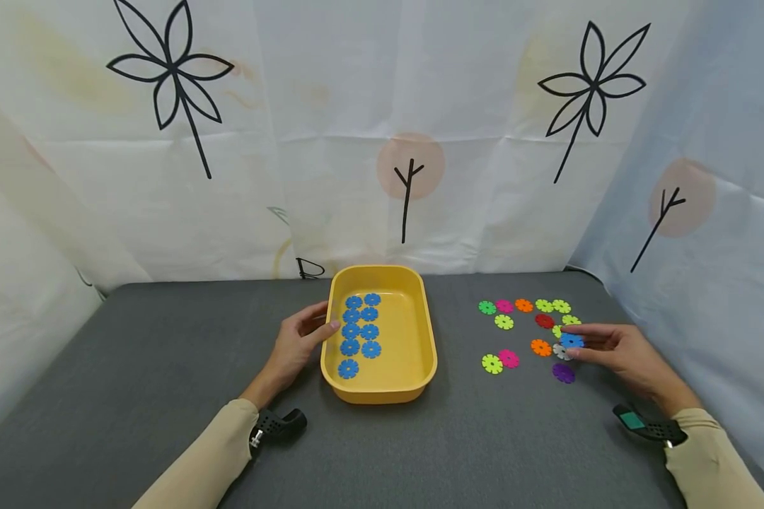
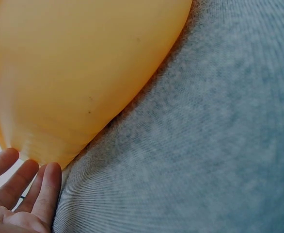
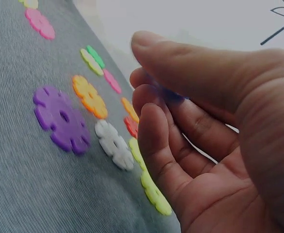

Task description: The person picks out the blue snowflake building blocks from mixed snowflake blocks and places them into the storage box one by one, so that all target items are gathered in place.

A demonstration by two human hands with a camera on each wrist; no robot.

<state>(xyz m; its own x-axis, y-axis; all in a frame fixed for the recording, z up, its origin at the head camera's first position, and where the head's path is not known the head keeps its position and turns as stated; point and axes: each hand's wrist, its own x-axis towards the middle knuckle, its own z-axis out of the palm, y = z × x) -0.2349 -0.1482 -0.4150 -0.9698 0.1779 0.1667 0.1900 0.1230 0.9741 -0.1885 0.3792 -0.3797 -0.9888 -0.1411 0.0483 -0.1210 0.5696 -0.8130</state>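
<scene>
In the head view, my left hand (image 1: 299, 341) holds the left side of a yellow tray (image 1: 380, 397), thumb over the rim and fingers against the outer wall. Those fingertips (image 2: 50, 174) meet the wall in the left wrist view. Several blue notched, flower-shaped discs (image 1: 349, 368) lie in two columns on the tray's left half. Over at the right, my right hand (image 1: 627, 357) pinches another blue flower-shaped disc (image 1: 571, 341) between thumb and fingers, above a white disc (image 1: 562, 351). Only a sliver of this blue disc (image 3: 173, 95) shows in the right wrist view.
Flower-shaped discs in other colours lie right of the tray: a purple disc (image 1: 563, 373) nearest the hand, an orange disc (image 1: 541, 347), a red disc (image 1: 544, 321), a green disc (image 1: 487, 307), plus several yellow-green and pink ones. White printed curtains (image 1: 356, 205) border the grey table (image 1: 458, 452).
</scene>
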